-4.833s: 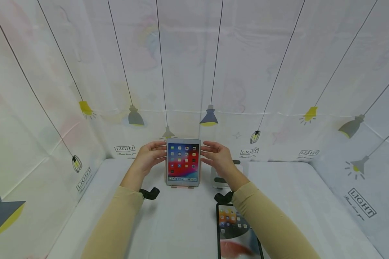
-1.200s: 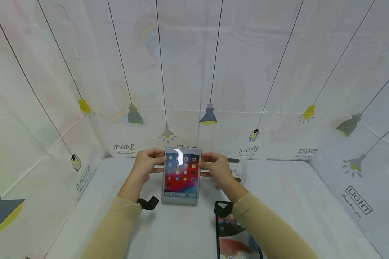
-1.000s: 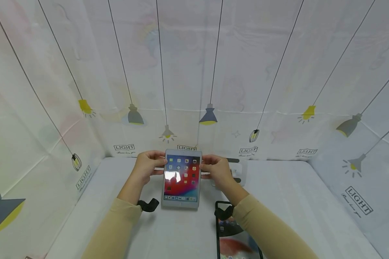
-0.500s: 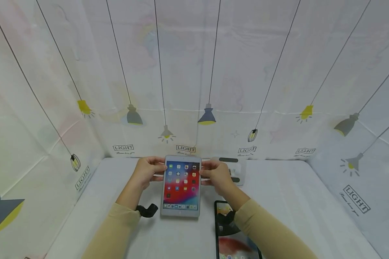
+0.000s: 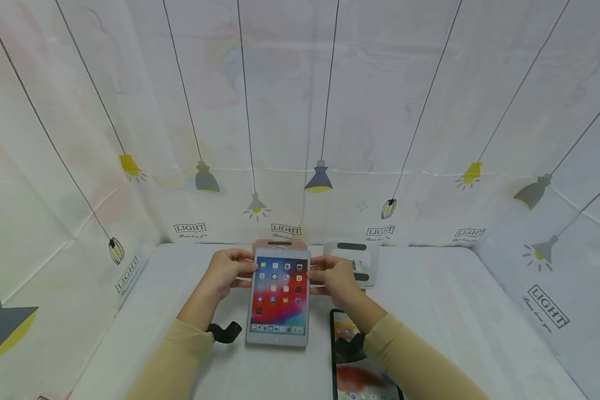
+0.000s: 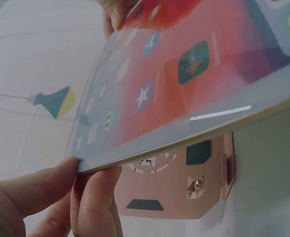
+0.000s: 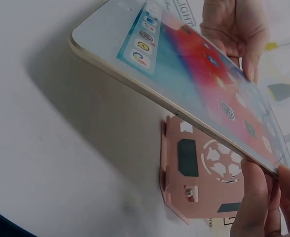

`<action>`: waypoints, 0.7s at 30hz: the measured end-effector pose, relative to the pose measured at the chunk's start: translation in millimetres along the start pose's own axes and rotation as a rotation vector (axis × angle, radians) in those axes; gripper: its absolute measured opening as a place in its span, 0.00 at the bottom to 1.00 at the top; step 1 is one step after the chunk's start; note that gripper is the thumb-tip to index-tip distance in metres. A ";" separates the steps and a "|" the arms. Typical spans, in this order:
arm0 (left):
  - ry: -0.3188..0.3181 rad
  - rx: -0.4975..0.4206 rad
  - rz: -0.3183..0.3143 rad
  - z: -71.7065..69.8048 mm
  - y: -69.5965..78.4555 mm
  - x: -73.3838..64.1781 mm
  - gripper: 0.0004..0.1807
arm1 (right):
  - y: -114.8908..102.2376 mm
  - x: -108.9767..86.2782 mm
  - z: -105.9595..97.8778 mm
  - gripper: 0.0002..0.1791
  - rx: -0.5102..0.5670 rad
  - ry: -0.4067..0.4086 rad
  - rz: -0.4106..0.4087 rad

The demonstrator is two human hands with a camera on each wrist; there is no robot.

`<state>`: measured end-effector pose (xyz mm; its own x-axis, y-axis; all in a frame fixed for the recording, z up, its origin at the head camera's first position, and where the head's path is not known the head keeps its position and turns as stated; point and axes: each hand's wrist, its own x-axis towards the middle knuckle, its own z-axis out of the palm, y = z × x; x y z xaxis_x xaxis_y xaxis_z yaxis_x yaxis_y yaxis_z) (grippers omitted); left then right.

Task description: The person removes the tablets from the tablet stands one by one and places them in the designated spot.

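Observation:
A white small tablet (image 5: pixel 279 297), its screen lit with app icons, is held up by both hands in front of a pink stand (image 5: pixel 279 243). My left hand (image 5: pixel 225 273) pinches its left edge near the top, thumb on the front and fingers behind. At the opposite edge my right hand (image 5: pixel 334 279) pinches it likewise. Both wrist views show the tablet clear of the stand and tilted. In the left wrist view the pink stand (image 6: pixel 169 195) has dark pads and a round cut-out. The right wrist view shows the tablet (image 7: pixel 199 84) casting a shadow on the white surface.
A white stand with dark pads (image 5: pixel 352 246) sits at the back, right of the pink one. Nearer, a larger black-framed tablet (image 5: pixel 362 378) lies screen up, partly under my right forearm. A white curtain (image 5: pixel 290 111) printed with lamps encloses the white table (image 5: pixel 445 311).
Earlier the tablet stood on the pink stand with my hands beside it. My hands have gripped its edges, lifted it off and brought it nearer, uncovering the stand's top.

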<state>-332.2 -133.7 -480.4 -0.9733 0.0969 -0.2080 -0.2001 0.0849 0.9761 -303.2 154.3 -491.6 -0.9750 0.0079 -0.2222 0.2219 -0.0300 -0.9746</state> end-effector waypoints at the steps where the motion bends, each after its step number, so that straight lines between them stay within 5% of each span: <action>1: -0.001 0.002 0.000 0.0 -0.7 -0.8 0.15 | 0.8 -0.6 -0.2 0.16 0.004 -0.004 0.004; 12: -0.004 0.014 -0.028 -0.5 -9.9 -5.1 0.15 | 8.2 -7.4 -2.0 0.16 -0.008 -0.044 0.028; 21: 0.001 0.010 -0.064 0.8 -15.9 -8.0 0.14 | 17.2 -13.0 2.2 0.18 -0.025 0.003 0.071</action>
<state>-321.2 -135.0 -494.4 -0.9586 0.0897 -0.2701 -0.2610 0.1013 0.9600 -286.7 151.5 -505.4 -0.9568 0.0094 -0.2905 0.2905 -0.0056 -0.9569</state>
